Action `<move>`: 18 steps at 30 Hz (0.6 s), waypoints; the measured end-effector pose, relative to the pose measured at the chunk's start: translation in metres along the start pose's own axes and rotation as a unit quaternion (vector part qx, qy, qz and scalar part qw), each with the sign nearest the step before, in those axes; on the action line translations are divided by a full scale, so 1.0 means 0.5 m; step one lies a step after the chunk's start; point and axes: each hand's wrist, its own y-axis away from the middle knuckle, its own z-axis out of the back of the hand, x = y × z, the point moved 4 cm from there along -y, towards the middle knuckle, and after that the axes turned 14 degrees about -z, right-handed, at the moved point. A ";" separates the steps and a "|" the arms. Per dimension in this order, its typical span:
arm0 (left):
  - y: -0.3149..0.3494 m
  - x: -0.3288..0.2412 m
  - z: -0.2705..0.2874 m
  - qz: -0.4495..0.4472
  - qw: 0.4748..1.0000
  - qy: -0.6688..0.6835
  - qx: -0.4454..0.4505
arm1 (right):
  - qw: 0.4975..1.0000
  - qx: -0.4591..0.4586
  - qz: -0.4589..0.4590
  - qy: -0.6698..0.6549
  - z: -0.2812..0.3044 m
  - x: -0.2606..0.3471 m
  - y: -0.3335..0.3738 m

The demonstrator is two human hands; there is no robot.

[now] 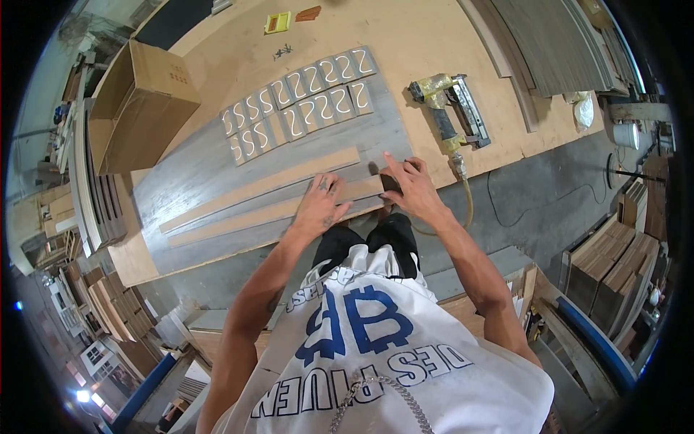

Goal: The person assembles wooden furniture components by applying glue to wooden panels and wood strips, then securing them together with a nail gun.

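Head view: R hand (413, 186) part-closed, thumb + fingers on opp. edges of small dark block (390, 183), gripping it at R end of lower tan strip (249, 219). L hand (321, 204) loosely open, fingers resting on same strip, nothing grasped. Upper tan strip (260, 192) lies just beyond. Both strips on grey board (394, 134), w/ 2 rows of small grey pieces (316, 82) farther up, most w/ white squiggles. Nail gun (442, 121) w/ hose (470, 206) to R on bench (347, 32); cardboard box (152, 116) far L.
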 end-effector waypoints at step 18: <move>-0.005 0.004 -0.009 -0.004 1.000 0.012 -0.007 | 0.994 0.093 -0.006 0.050 -0.002 0.019 -0.033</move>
